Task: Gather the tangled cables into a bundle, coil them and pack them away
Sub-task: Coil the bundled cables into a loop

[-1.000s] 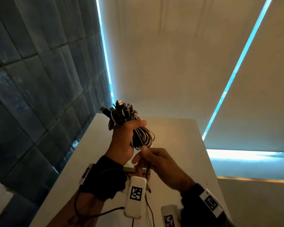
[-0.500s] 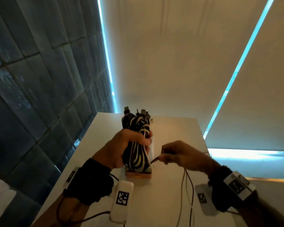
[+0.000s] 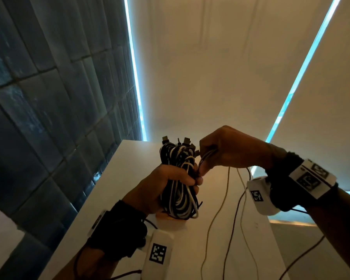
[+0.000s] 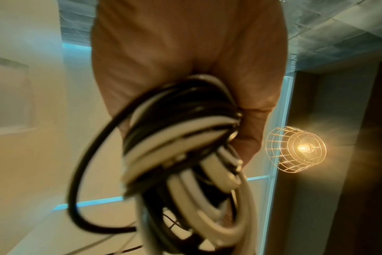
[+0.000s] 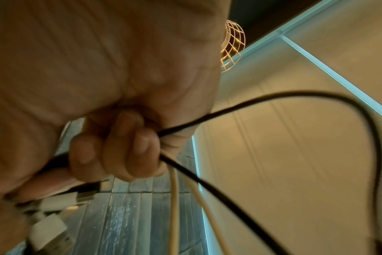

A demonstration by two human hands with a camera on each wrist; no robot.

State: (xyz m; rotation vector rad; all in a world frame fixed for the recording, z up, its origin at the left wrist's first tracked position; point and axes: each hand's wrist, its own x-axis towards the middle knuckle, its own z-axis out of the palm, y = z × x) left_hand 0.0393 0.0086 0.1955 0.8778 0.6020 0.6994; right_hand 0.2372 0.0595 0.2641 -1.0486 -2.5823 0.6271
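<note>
— Head view? Left hand [image 3: 162, 188]?
— Wrapped round the bundle [image 3: 178, 178], fingers curled across its middle, holding it upright just above the tabletop [image 3: 129, 178]. Plugs [image 3: 187, 140] sticking out on top, black and white loops hanging below the fist, over a small tan thing too hidden to name.
— Right hand [image 3: 228, 150]?
— Up beside the top of the bundle, fingers closed on loose strands [image 3: 227, 190]. Black and cream ends trailing down over the tabletop and off its near edge.
— Left wrist view?
— Palm [image 4: 185, 51] from below, blurred loops of the bundle [image 4: 185, 155] filling the middle, clamped in the fist. Caged lamp [image 4: 297, 150] glowing to the right.
— Right wrist view?
— Fingers [image 5: 129, 151] curled tight on the strands [image 5: 207, 186]: one black arcing out to the right, two cream dropping down. Plugs [image 5: 76, 195] bunched lower left, blurred. Lamp [image 5: 232, 46] partly behind the hand [image 5: 103, 65]. Tiled wall [image 5: 142, 215] below.
</note>
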